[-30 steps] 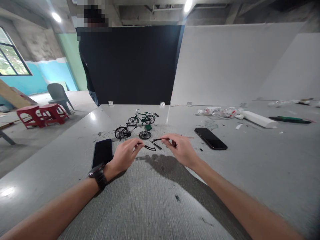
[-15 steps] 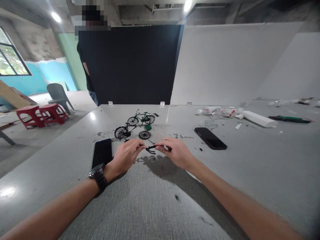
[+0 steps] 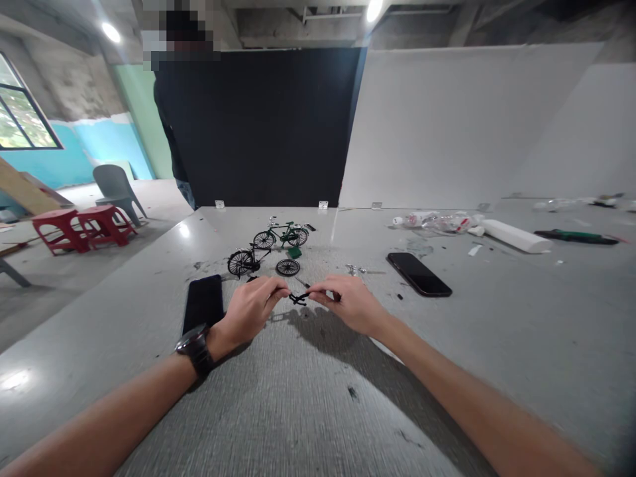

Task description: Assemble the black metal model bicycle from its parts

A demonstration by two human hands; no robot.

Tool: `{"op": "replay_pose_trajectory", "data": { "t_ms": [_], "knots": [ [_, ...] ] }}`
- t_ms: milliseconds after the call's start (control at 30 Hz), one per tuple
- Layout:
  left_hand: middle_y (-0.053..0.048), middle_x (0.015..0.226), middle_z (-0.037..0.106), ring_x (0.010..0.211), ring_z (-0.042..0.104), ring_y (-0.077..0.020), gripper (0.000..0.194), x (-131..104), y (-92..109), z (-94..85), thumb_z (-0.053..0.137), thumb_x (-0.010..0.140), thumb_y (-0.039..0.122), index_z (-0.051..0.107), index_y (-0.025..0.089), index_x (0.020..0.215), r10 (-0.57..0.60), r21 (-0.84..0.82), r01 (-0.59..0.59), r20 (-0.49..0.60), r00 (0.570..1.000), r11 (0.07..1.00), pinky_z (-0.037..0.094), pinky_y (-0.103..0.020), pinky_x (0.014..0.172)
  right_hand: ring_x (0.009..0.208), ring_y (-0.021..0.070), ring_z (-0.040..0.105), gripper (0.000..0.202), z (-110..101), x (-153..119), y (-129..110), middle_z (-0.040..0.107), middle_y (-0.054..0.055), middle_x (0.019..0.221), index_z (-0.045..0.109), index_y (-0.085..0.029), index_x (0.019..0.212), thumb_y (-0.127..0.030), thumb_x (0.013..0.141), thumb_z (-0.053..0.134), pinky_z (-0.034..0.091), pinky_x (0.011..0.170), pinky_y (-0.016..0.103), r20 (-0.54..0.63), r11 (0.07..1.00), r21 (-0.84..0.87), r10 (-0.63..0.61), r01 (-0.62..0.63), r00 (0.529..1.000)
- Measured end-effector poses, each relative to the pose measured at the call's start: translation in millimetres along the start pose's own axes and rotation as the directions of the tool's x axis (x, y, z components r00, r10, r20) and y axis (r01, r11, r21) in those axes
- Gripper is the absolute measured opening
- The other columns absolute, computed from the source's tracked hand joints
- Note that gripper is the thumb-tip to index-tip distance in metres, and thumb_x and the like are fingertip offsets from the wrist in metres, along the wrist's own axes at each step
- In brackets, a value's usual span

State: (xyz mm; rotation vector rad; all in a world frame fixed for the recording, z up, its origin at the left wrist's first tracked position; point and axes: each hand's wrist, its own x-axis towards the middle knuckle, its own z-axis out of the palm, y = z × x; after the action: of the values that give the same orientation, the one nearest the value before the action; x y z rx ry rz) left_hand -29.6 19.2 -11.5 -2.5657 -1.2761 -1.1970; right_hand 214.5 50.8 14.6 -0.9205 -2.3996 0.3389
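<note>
Between my two hands is a small black forked piece, a thin bent part that looks like it belongs to a model bicycle. My left hand, with a watch on its wrist, pinches its left end. The fingertips of my right hand are closed on its other end. Just beyond lie a loose spoked wheel and a black, partly built model bicycle. A green model bicycle stands behind them, near a small green piece.
One phone lies beside my left wrist, another phone to the right. Small clear parts, crumpled plastic packaging, a white roll and a dark green pen-like tool are on the table. A person stands behind a black panel.
The black forked piece has turned slightly between my fingers, its prongs now angled differently. My hands have hardly moved. The person's arm behind the panel has shifted.
</note>
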Motion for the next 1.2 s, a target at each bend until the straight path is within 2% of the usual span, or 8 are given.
{"op": "replay_pose_trajectory", "data": {
  "t_ms": [267,500,733,900,1067,1200],
  "knots": [
    [-0.003,0.088,0.071,0.080,0.065,-0.0160,0.021,-1,-2,0.7,0.044,0.102,0.031,0.061,0.021,0.096,-0.012,-0.020,0.012,-0.016,1.000,1.000,0.049,-0.029,0.072,0.078,0.0235,0.064,0.023,-1,0,8,0.074,0.004,0.091,0.075,-0.032,0.097,-0.037,0.098,0.052,0.043,0.063,0.035,0.019,0.999,-0.031,0.023,-0.022,1.000],
    [-0.003,0.089,0.071,0.081,0.065,-0.0159,0.018,-1,-2,-0.8,0.045,0.102,0.027,0.061,0.020,0.097,-0.029,-0.045,0.027,-0.059,0.998,0.999,0.049,-0.029,0.073,0.087,0.0248,0.065,0.025,-7,0,12,0.074,0.006,0.097,0.074,-0.026,0.098,-0.035,0.099,0.051,0.044,0.073,0.037,0.016,0.996,-0.083,0.031,-0.029,0.999],
    [-0.003,0.085,0.070,0.076,0.063,-0.0159,0.019,0,4,-1.6,0.048,0.102,0.030,0.062,0.019,0.096,0.034,0.019,-0.034,-0.030,0.999,0.999,0.047,-0.029,0.070,0.078,0.0223,0.066,0.022,1,0,-6,0.076,0.003,0.097,0.072,-0.030,0.105,-0.042,0.096,0.056,0.045,0.065,0.035,-0.009,0.998,0.036,0.051,-0.051,0.999],
    [-0.004,0.083,0.069,0.075,0.062,-0.0157,0.019,1,7,-2.9,0.049,0.101,0.031,0.062,0.018,0.095,0.079,0.043,-0.077,-0.038,0.996,0.996,0.046,-0.029,0.069,0.085,0.0228,0.067,0.015,4,1,-6,0.076,0.002,0.099,0.073,-0.031,0.102,-0.029,0.095,0.059,0.046,0.071,0.035,-0.006,0.999,0.024,0.024,-0.024,1.000],
    [-0.004,0.088,0.071,0.079,0.063,-0.0158,0.018,1,6,-4.6,0.049,0.101,0.029,0.062,0.018,0.096,0.049,0.044,-0.046,-0.071,0.996,0.998,0.047,-0.029,0.072,0.084,0.0222,0.065,0.012,-3,0,9,0.073,0.003,0.095,0.074,-0.030,0.096,-0.027,0.093,0.062,0.044,0.067,0.032,-0.004,0.996,-0.080,0.026,-0.026,1.000],
    [-0.003,0.084,0.070,0.076,0.063,-0.0158,0.020,1,5,-2.8,0.049,0.101,0.031,0.062,0.018,0.095,0.048,0.063,-0.044,-0.055,0.997,0.997,0.046,-0.029,0.070,0.083,0.0179,0.066,0.011,-1,0,3,0.075,0.000,0.094,0.073,-0.025,0.096,-0.021,0.092,0.064,0.043,0.069,0.028,-0.001,1.000,-0.017,0.003,-0.003,1.000]
  ]
}}
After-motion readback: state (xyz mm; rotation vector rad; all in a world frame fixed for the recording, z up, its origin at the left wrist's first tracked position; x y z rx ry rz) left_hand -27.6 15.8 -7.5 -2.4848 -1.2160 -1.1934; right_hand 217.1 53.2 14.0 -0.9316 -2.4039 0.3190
